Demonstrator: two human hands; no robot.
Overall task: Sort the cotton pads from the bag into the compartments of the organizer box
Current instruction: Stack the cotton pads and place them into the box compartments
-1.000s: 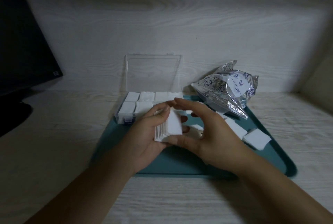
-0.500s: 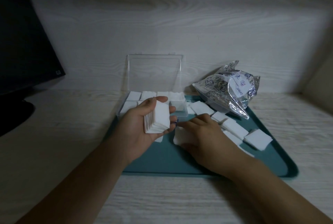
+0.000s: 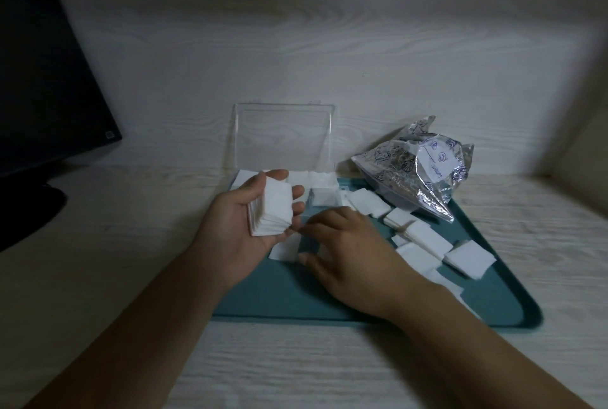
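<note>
Head view shows both hands working over a teal tray (image 3: 378, 306) on a pale wood-grain desk (image 3: 131, 260).

Left hand (image 3: 237, 227): palm turned up and inward, fingers and thumb curled round a thick stack of square white cotton pads (image 3: 271, 209). The stack stands on edge in the palm, thumb at its top and fingertips wrapped over its far face.

Right hand (image 3: 345, 254): palm down, low over the tray, just right of the left hand. Fingers are bent and thumb and fingertips close on loose pads (image 3: 284, 249) lying on the tray beneath them. Whether a pad is fully pinched cannot be told; the hand covers the contact.

Organizer box (image 3: 324, 199): clear plastic, directly beyond the left hand's fingertips, at the far edge of the tray. Its lid (image 3: 284, 139) stands upright and open. Visible compartments hold white pads; the left hand hides part of the box.

Scattered pads (image 3: 424, 237): spread on the tray to the right of the right hand, some overlapping.

Bag (image 3: 418, 168): crinkled, printed foil-like plastic, beyond and right of the right hand, at the far right corner of the tray.

Dark monitor (image 3: 42, 79): far left of the left hand.
</note>
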